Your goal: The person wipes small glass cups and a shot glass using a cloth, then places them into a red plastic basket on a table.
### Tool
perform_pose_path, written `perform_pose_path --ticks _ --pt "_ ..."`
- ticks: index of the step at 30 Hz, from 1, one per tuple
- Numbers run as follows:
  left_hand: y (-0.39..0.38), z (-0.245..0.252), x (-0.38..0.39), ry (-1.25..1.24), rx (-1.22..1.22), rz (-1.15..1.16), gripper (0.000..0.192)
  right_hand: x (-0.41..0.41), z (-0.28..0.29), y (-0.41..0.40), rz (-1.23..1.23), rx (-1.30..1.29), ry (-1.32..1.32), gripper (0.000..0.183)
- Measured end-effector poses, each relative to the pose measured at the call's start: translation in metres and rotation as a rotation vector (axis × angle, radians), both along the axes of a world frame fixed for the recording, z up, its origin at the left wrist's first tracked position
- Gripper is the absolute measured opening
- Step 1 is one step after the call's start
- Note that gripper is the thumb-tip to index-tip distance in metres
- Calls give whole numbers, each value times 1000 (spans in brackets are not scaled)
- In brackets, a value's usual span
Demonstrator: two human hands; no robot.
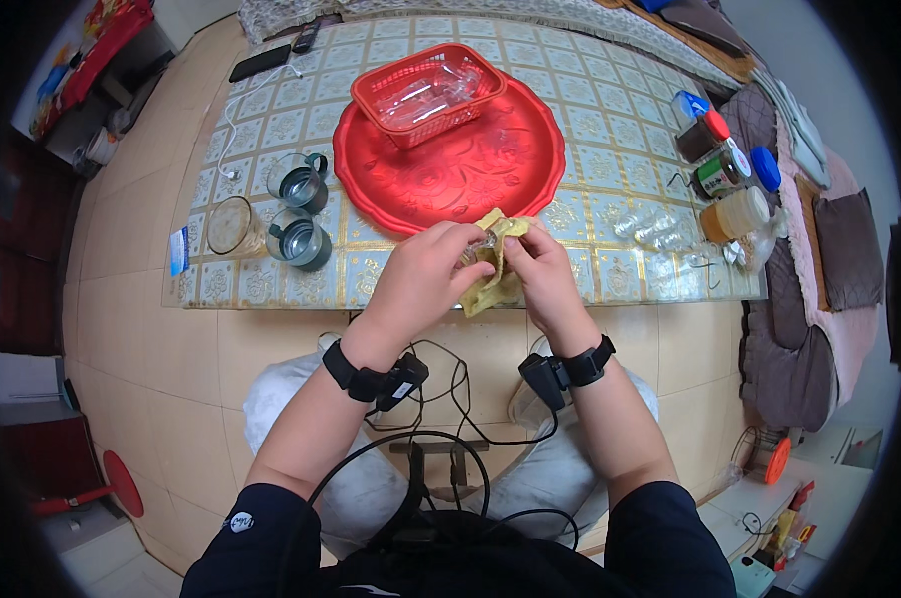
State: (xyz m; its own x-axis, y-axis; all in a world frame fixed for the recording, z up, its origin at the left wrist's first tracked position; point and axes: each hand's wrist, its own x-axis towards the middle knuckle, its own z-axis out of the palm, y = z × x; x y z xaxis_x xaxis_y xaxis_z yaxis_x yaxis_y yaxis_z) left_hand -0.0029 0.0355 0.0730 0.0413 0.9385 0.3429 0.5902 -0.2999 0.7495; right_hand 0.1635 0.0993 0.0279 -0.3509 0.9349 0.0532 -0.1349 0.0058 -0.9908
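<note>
My left hand (434,263) grips a small clear object (468,256), mostly hidden by the fingers and cloth; whether it is glass or plastic I cannot tell. A crumpled yellow cloth (486,299) is pinched in my right hand (544,280) and wraps against that object. Both hands meet over the table's near edge, just in front of a round red tray (458,183) with an embossed floral pattern. On the tray's far part rests a red plastic basket (428,128), slightly tilted, holding clear transparent items (420,101).
Two glass mugs (298,239) and a glass tumbler (233,228) stand left on the patterned tablecloth (368,280). Several clear pieces (648,228) lie right, near jars (723,172). A black phone (260,63) and white cable (230,123) are at far left. Black cables (461,381) hang below my wrists.
</note>
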Motion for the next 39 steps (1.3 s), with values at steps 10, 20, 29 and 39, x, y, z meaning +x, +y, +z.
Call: perform_pose_path --ticks 10,20,29,39 --pt "-4 -2 3 -102 -12 23 37 0 17 -6 161 -179 38 19" --pt "1 2 -3 152 247 -9 32 3 7 -2 81 -204 130 21" --pt "-2 10 7 187 318 64 34 2 20 -3 125 -183 171 25" --pt "-1 -3 9 203 308 77 35 2 16 -4 124 -192 172 27"
